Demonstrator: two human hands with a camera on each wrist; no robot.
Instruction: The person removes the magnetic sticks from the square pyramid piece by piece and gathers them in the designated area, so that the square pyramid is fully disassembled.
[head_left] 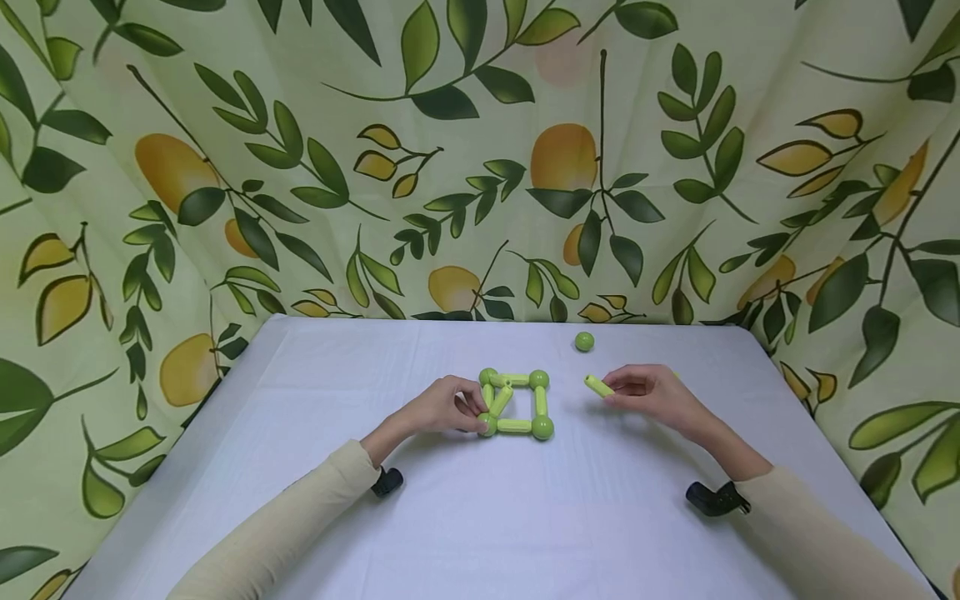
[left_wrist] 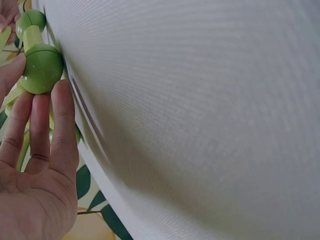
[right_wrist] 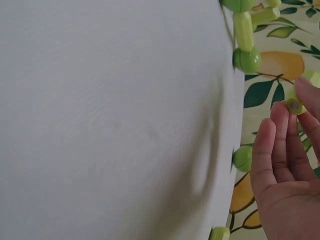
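A square frame of light green rods (head_left: 514,426) joined by darker green balls (head_left: 542,427) lies on the table. One more rod (head_left: 501,401) slants up from its near left corner. My left hand (head_left: 450,406) grips the green ball (left_wrist: 42,70) at that corner, thumb on one side and fingers on the other. Right of the frame, my right hand (head_left: 652,392) pinches a loose light green rod (head_left: 598,386) between thumb and fingers, apart from the frame. The hollow-looking round end (right_wrist: 295,106) of this rod shows in the right wrist view.
A single green ball (head_left: 584,342) sits near the table's back edge. Another light green piece (right_wrist: 219,233) lies at the bottom of the right wrist view, mostly hidden behind the right hand in the head view. A leaf-and-fruit patterned curtain (head_left: 480,208) hangs behind the white-covered table (head_left: 525,517).
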